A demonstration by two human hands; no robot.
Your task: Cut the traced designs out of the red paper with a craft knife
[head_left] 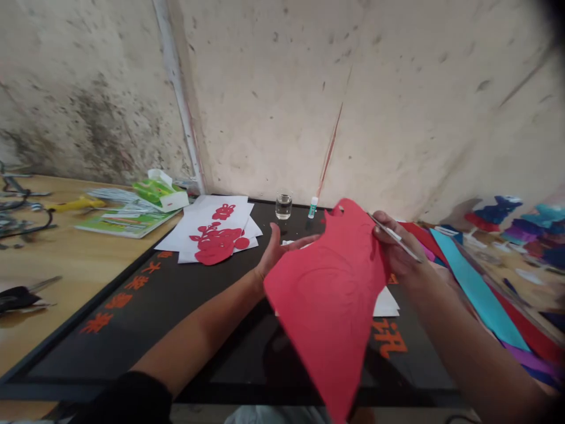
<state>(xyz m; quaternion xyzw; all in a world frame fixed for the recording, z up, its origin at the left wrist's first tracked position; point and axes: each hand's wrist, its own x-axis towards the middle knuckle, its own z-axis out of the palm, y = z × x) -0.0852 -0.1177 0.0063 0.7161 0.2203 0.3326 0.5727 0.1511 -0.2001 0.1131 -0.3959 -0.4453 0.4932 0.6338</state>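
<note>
A large red paper sheet (331, 300) is held up over the black mat (176, 306), tilted toward me. My left hand (282, 250) reaches behind the sheet's upper left edge; its fingers look stretched and the sheet hides most of them. My right hand (395, 247) grips the sheet's upper right edge together with a thin silver tool (395, 237), perhaps a craft knife or scissors. Farther back, a finished red paper cutting (218, 240) lies on white sheets (207, 227).
A small glass (283, 205) and a glue stick (313, 207) stand by the wall. Booklets and a green tissue pack (159, 191) lie at the left on the wooden table (53, 259). Coloured paper strips (477, 288) and stacked cuttings lie at the right.
</note>
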